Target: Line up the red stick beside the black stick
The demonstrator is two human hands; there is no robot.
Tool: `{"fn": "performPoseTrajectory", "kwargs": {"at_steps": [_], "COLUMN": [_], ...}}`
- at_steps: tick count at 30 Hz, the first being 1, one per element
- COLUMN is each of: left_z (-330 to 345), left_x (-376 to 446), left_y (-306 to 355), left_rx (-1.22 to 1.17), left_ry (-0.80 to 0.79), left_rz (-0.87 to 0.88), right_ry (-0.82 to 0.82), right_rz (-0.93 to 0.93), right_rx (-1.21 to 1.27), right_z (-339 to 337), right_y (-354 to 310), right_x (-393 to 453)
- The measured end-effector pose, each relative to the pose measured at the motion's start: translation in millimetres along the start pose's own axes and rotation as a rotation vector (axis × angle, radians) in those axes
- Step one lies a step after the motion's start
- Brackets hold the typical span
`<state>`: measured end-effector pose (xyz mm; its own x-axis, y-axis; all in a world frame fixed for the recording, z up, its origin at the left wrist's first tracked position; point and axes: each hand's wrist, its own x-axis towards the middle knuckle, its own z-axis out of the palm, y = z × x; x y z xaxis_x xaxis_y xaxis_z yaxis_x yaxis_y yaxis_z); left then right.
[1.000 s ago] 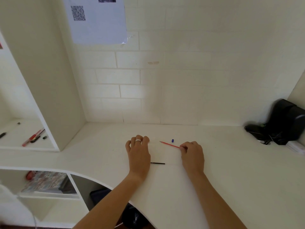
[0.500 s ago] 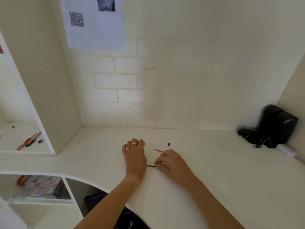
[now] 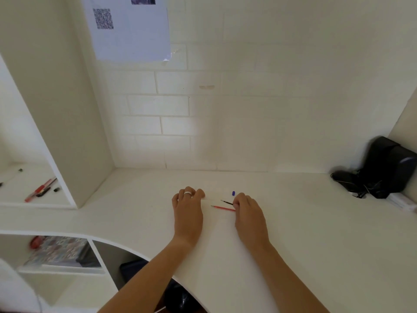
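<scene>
Right hand [image 3: 249, 212] pinching the thin black pen refill [image 3: 226, 202] on the white desk [image 3: 316, 233], thin red pen refill [image 3: 223, 208] at its seven o'clock, left hand [image 3: 188, 208] resting flat with fingers curled, small blue cap [image 3: 233, 193] at one o'clock of the black refill

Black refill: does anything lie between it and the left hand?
Nothing visible does. The black refill is pinched at its right end by the right hand; only bare desk shows between its free tip and the left hand. The red refill lies nearer the person, off that line.
</scene>
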<state>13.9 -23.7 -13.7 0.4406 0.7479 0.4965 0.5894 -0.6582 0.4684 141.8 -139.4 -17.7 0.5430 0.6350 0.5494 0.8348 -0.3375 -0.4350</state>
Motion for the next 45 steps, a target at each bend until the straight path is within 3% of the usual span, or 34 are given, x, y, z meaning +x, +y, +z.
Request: {"fn": "performPoseTrajectory", "kwargs": {"at_steps": [21, 31, 35, 40, 45], "left_z": [2.3, 6.8, 3.8, 3.7, 2.7], "left_x": [-0.6, 1.4, 0.5, 0.4, -0.1], "left_y": [2.2, -0.3, 1.6, 1.7, 2.6], "left_rx": [-0.01, -0.002, -0.016, -0.046, -0.05], "left_ry": [-0.057, -0.077, -0.076, -0.054, -0.047], "left_rz": [0.147, 0.225, 0.29, 0.292, 0.285], "right_ry": [-0.015, -0.077, 0.017, 0.129, 0.063], "right_rz": [-0.044, -0.114, -0.115, 0.025, 0.134], "right_rx": [0.019, 0.199, 0.145, -0.091, 0.099], "right_z": [1.3, 0.4, 0.6, 1.3, 2.2], "right_y": [-2.8, -4.1, -2.5, 3.1, -0.9], "right_x": [-0.3, -3.3, -2.3, -0.8, -0.7]}}
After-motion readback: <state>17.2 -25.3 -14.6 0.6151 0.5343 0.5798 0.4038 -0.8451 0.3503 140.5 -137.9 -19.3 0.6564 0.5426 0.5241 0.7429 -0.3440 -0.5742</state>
